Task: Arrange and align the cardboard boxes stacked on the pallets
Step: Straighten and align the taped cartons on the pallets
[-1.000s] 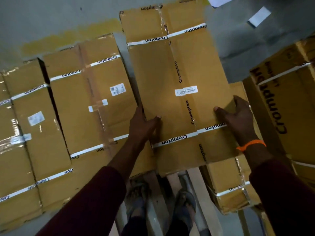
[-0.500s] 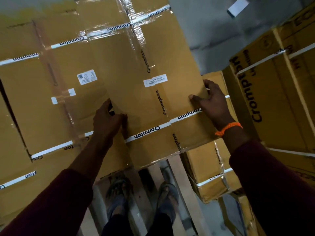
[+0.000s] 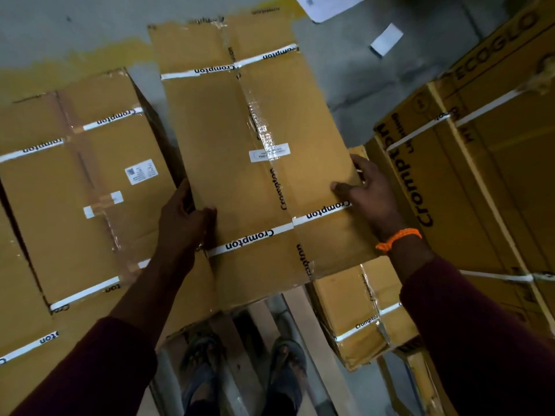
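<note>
A long brown cardboard box (image 3: 240,163) with white Crompton straps lies lengthwise in front of me, held above the pallet. My left hand (image 3: 184,219) grips its left edge, thumb on top and fingers down the side. My right hand (image 3: 365,193) grips its right edge the same way, an orange band on the wrist. To the left a similar box (image 3: 90,190) lies flat with a white label. Another box (image 3: 360,313) sits lower under the held box's right side.
Wooden pallet slats (image 3: 303,322) show below the held box, with my sandalled feet (image 3: 285,367) on them. A tall stack of Crompton boxes (image 3: 480,175) stands close on the right. More boxes fill the far left. Grey floor with paper sheets (image 3: 386,40) lies beyond.
The held box has swung back to the right and away from the left box, opening a dark gap between them. Both hands keep their grip on its edges.
</note>
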Tool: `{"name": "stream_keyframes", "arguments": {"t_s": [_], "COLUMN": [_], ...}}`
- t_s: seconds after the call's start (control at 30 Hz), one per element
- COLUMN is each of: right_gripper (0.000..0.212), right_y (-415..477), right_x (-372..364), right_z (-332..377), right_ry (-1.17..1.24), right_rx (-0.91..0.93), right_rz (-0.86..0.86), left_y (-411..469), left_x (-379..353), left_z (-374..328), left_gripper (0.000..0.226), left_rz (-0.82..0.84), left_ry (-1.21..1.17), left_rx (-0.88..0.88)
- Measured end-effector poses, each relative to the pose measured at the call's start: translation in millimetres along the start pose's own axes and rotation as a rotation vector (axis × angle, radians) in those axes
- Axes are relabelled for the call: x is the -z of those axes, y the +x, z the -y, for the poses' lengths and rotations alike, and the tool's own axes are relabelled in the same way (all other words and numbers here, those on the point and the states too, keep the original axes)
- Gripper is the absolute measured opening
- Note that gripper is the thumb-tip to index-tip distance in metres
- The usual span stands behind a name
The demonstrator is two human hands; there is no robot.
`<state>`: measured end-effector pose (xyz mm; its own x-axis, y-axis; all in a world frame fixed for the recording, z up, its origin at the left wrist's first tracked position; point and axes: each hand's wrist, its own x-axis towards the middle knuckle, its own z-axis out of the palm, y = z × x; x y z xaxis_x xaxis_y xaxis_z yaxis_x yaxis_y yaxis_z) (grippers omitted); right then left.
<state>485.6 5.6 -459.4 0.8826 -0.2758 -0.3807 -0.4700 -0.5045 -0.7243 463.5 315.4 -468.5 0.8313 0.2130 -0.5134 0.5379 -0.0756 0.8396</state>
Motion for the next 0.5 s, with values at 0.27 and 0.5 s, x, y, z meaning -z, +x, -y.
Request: {"name": "stream_keyframes", "arguments": {"t_s": [0.27,0.5], "right_gripper": [0.053,0.045], "right_y": [3,-39], "right_x": [53,132], "right_z": [-28,-82], "right_ry": [0.062,0.117], "right_rx": [-0.014,-0.176], "right_rz": [-0.062,-0.209], "left_y": [-37,-87], "left_x": [-37,-123], "left_z": [8,26], "left_gripper": [0.062,0.067], "left_rz": [0.112,0.229], "left_ry": [-0.007,-0.035], "left_rx": [-0.075,-0.043]}}
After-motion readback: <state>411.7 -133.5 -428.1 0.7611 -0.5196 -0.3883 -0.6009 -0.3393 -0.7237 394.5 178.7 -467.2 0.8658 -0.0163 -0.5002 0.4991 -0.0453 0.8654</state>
